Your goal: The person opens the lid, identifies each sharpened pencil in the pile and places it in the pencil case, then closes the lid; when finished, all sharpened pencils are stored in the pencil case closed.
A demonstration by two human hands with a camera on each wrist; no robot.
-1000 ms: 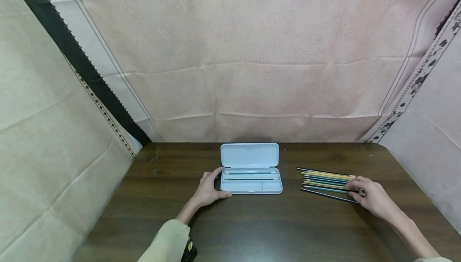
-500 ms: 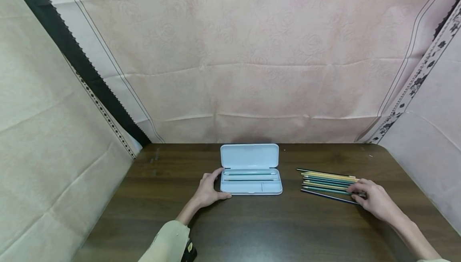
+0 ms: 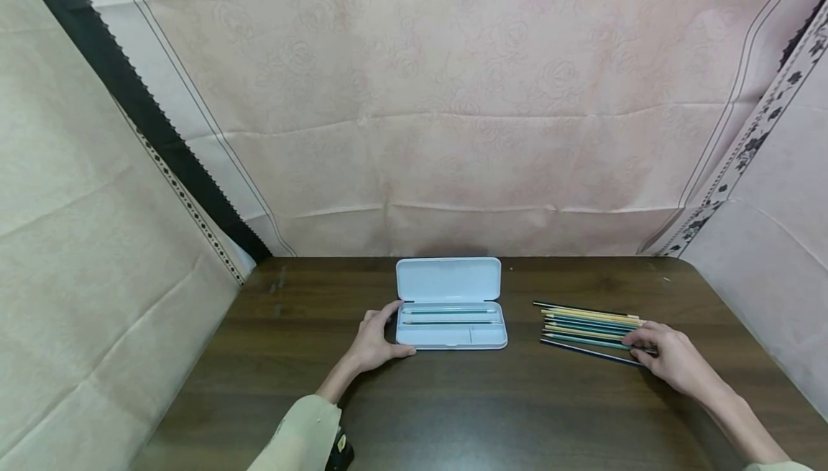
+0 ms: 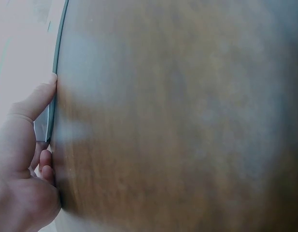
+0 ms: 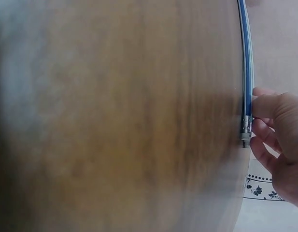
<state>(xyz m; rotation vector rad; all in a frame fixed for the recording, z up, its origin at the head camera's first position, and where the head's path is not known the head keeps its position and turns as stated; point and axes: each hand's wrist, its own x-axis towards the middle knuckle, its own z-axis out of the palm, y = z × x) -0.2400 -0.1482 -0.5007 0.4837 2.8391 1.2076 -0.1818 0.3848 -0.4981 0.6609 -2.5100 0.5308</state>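
A light blue pencil case [image 3: 452,338] lies with its lid raised in the head view, two pencils inside it. My left hand [image 3: 373,340] holds it by the left side, thumb at the front edge and index finger at the back corner. In the left wrist view the thumb [image 4: 40,99] presses the case's edge. On the right lies a row of pencils [image 3: 582,325], yellow, green and dark. My right hand [image 3: 669,357] pinches a pencil at their right ends, partly hiding them. A blue pencil [image 5: 247,63] with a metal ferrule shows beside the thumb in the right wrist view.
The brown wooden table [image 3: 466,413] carries the case and pencils. Pale patterned cloth [image 3: 466,111] hangs behind the table's back edge and along both sides. A dark blue pencil [image 3: 589,352] lies slightly apart at the front of the row.
The right hand's fingers have shifted slightly at the pencil ends. The left hand and the case have stayed in place.
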